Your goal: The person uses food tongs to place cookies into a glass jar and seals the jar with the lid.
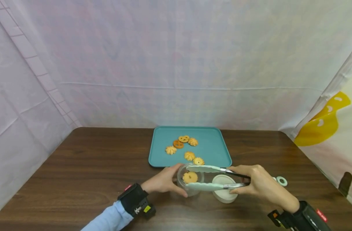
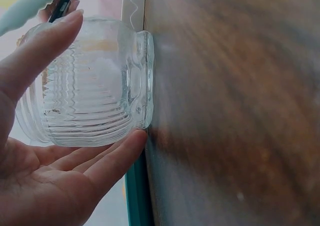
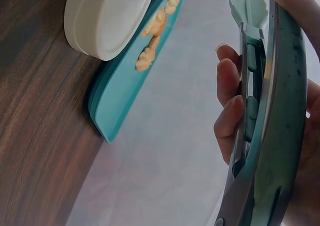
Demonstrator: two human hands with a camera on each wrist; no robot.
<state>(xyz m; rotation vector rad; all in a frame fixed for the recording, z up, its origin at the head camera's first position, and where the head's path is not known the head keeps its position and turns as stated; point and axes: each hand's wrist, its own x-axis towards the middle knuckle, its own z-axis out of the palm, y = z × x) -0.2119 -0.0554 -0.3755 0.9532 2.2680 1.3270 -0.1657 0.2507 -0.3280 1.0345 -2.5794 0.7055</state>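
Note:
My left hand (image 1: 164,180) holds a clear ribbed glass jar (image 2: 95,96) around its side, thumb on one side and fingers on the other; the jar's base meets the wooden table. A round yellow cookie (image 1: 190,177) shows at the jar's mouth. In my right hand (image 1: 258,184) is a pair of metal tongs (image 1: 206,186) with pale green scalloped tips. The tips lie spread over the jar, one at each side of the cookie; whether they touch it I cannot tell. Beneath the tongs, right of the jar, stands a round white container (image 1: 224,196).
Behind the jar a blue-green tray (image 1: 161,134) carries several cookies, among them a flower-shaped cookie (image 1: 171,150) and a brown pretzel-shaped cookie (image 1: 178,144). A pale green ring (image 1: 281,181) shows beyond my right hand. White cloth (image 1: 176,64) hangs behind the table (image 1: 86,179).

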